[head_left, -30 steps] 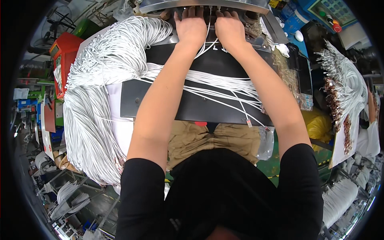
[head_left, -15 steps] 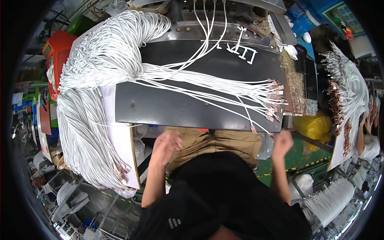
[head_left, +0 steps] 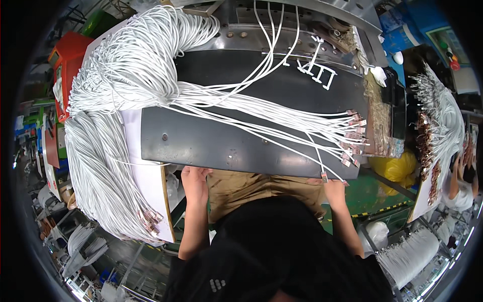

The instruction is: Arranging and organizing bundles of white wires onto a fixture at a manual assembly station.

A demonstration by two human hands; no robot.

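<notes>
Moved up to the desk [head_left: 221, 152] with left hand [head_left: 195, 183] and right hand [head_left: 335, 193] — unable to tell if gripping. Probably fanned to keep white cables [head_left: 251, 104] apart.

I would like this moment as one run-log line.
left hand: at near edge of black worktop | right hand: same edge, beside cable connector | white cables: lying across worktop
</notes>
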